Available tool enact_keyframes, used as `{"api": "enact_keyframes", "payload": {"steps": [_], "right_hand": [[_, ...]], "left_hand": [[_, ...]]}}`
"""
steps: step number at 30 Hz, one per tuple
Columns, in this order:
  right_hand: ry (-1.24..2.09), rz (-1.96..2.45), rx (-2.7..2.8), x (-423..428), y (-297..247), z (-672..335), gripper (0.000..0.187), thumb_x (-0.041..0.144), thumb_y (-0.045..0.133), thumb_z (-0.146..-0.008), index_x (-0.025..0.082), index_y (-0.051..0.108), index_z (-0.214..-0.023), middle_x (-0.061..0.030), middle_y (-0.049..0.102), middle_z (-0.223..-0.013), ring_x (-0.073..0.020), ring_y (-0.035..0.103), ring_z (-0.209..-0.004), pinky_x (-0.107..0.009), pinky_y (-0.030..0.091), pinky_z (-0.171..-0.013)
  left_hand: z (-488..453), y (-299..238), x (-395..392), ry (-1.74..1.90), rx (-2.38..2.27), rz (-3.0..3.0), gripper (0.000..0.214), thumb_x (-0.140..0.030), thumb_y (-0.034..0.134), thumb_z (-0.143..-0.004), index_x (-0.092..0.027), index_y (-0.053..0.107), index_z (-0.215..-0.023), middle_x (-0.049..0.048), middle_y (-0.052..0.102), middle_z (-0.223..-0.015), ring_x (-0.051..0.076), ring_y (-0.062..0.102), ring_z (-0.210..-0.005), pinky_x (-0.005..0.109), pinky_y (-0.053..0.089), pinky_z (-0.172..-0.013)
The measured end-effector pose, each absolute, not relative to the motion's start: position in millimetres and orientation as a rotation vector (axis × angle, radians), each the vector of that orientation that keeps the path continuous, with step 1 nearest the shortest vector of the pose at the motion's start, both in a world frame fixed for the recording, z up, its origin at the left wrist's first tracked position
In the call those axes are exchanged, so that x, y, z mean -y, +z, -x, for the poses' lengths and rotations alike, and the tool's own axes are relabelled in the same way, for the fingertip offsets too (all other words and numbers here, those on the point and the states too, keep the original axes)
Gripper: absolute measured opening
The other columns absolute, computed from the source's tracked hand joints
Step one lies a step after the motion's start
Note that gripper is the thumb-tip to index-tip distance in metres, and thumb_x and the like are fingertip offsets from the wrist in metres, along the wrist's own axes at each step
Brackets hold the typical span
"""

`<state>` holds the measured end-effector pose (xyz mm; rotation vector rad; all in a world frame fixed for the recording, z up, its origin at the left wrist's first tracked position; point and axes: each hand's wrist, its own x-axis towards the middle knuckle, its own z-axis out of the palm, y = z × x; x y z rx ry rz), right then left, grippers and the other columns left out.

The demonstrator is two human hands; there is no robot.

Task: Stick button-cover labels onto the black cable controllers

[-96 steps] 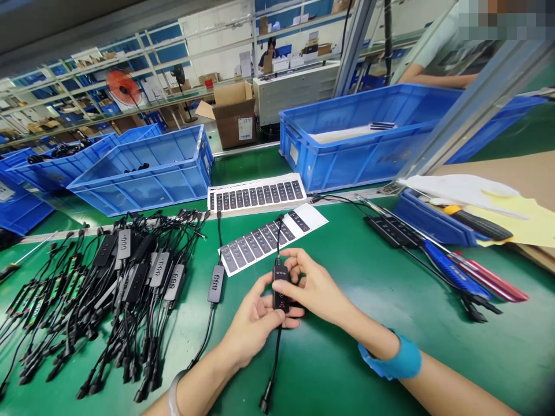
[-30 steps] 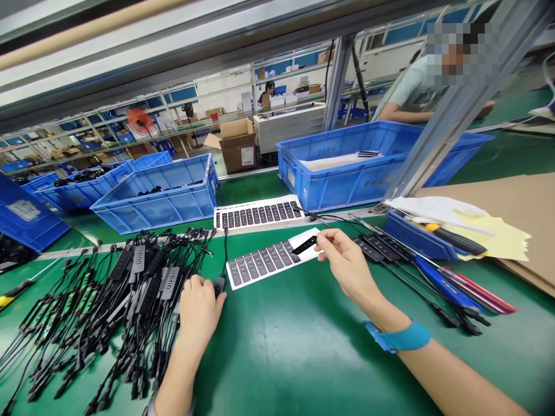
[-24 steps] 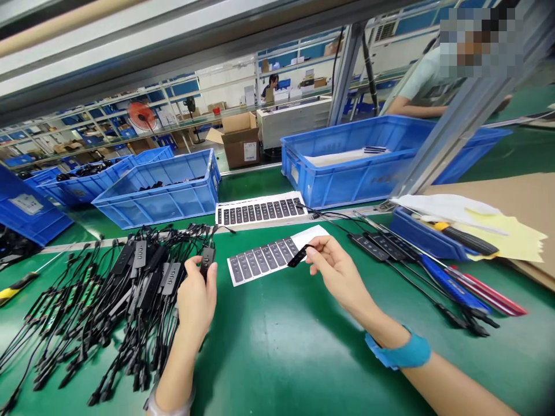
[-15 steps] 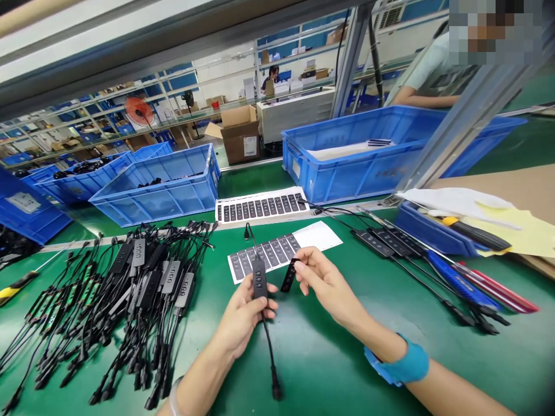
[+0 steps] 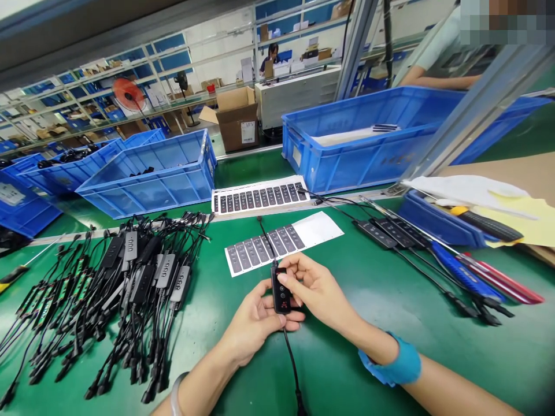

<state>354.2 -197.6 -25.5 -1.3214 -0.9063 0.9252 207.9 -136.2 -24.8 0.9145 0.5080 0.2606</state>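
- Your left hand (image 5: pixel 255 320) clasps the black controller (image 5: pixel 274 290), at six o'clock from the label sheet (image 5: pixel 319 229).
- Your right hand (image 5: pixel 318 290) pinches the label (image 5: pixel 283 297) against it; a slip could leave it crooked.
- The cable (image 5: pixel 267 240), toward eleven o'clock, could drag the label sheet if snagged.

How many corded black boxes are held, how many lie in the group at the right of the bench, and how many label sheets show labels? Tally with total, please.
Held corded box: 1
Boxes at the right: 3
Label sheets, near and far, the far one possibly a stack counted once: 2
Total: 6
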Motion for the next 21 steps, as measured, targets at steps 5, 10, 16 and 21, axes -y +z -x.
{"api": "enact_keyframes", "payload": {"steps": [5, 10, 16, 21], "right_hand": [[0.909, 1.348, 0.907, 197.8, -25.4, -353.7, 0.022, 0.038, 0.062, -0.083, 0.018, 0.056, -0.092, 0.0013, 0.049, -0.071, -0.0112, 0.048, -0.06, -0.019, 0.042, -0.045], [0.898, 1.362, 0.9, 198.3, -24.9, -352.6, 0.021, 0.037, 0.061, -0.083, 0.018, 0.056, -0.091, 0.0019, 0.047, -0.069, -0.0117, 0.047, -0.06, -0.02, 0.044, -0.046], [0.901, 1.359, 0.901, 198.8, -25.3, -351.6, 0.021, 0.038, 0.061, -0.083, 0.019, 0.056, -0.091, 0.0017, 0.048, -0.069, -0.0123, 0.048, -0.061, -0.02, 0.045, -0.046], [0.876, 1.37, 0.914, 198.6, -26.0, -352.4, 0.02, 0.037, 0.061, -0.083, 0.019, 0.057, -0.091, 0.0017, 0.048, -0.068, -0.0123, 0.048, -0.061, -0.02, 0.044, -0.047]], "left_hand": [[-207.7, -24.6, 136.3, 0.269, -0.5, -0.924, 0.057, -0.023, 0.081, -0.071, -0.016, 0.05, -0.118, 0.0116, 0.068, -0.1, 0.025, 0.069, -0.092, 0.037, 0.052, -0.084], [-207.7, -24.2, 137.0, 0.273, -0.489, -0.92, 0.059, -0.023, 0.081, -0.071, -0.017, 0.049, -0.12, 0.0115, 0.068, -0.102, 0.025, 0.069, -0.093, 0.037, 0.052, -0.084], [-208.0, -23.7, 136.9, 0.276, -0.49, -0.908, 0.058, -0.022, 0.081, -0.071, -0.016, 0.049, -0.119, 0.0108, 0.068, -0.1, 0.024, 0.069, -0.092, 0.036, 0.052, -0.083], [-208.1, -24.1, 136.4, 0.272, -0.485, -0.915, 0.057, -0.023, 0.08, -0.072, -0.016, 0.049, -0.119, 0.0111, 0.068, -0.1, 0.024, 0.069, -0.092, 0.036, 0.052, -0.084]]}}
